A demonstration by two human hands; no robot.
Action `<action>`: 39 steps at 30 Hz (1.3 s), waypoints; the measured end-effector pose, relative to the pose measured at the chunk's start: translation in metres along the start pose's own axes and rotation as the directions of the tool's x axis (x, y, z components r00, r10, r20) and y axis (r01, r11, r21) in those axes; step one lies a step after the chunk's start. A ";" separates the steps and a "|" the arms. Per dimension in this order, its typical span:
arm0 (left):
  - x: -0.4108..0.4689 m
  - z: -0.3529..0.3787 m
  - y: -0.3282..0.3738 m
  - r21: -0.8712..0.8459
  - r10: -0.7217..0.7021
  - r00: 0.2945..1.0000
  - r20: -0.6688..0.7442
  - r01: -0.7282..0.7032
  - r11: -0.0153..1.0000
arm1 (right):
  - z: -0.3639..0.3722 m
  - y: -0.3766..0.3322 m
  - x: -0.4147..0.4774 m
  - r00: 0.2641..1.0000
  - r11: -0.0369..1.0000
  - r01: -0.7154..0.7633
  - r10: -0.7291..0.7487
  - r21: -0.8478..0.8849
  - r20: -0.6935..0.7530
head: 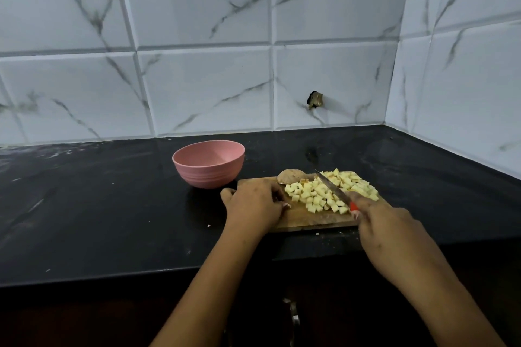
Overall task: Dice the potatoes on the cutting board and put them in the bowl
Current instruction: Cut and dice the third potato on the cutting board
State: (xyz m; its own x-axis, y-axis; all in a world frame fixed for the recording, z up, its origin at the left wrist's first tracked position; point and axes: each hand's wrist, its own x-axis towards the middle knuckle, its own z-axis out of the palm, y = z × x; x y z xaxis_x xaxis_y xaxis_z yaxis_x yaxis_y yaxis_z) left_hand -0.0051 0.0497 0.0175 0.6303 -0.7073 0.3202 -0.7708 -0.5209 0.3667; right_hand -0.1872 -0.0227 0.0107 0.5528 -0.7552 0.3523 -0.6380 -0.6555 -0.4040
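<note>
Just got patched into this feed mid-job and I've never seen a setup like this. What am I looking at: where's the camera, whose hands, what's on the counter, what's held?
There is no machine here: a person works with two bare hands. The single picture comes from a camera on their head, looking forward and down. On the black counter lies a wooden cutting board with a heap of diced potato and, at its far edge, one uncut potato piece with skin. A pink bowl stands beyond the board's left end; no potato shows in it. The right hand grips a red-handled knife, its blade lying over the dice. The left hand rests on the board's left end, holding nothing visible.
</note>
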 end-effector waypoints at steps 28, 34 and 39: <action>0.021 0.022 -0.006 0.103 0.060 0.998 0.006 -0.060 0.993 | 0.014 -0.027 0.004 0.991 0.992 0.081 -0.070 -0.094 0.113; 0.017 0.021 -0.005 0.013 0.153 0.988 -0.022 -0.153 0.988 | 0.015 -0.021 0.005 0.996 0.994 0.027 -0.018 -0.109 0.086; 0.024 0.025 -0.006 0.096 0.204 0.975 0.094 -0.213 0.972 | 0.013 -0.015 -0.001 0.999 0.991 0.010 -0.003 -0.130 0.051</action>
State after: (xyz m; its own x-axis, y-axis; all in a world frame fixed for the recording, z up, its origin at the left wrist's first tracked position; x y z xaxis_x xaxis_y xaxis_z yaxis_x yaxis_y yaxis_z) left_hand 0.0123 0.0245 0.0013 0.4485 -0.8401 0.3049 -0.8924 -0.4022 0.2045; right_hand -0.1714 -0.0125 0.0055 0.5815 -0.7522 0.3099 -0.6970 -0.6571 -0.2872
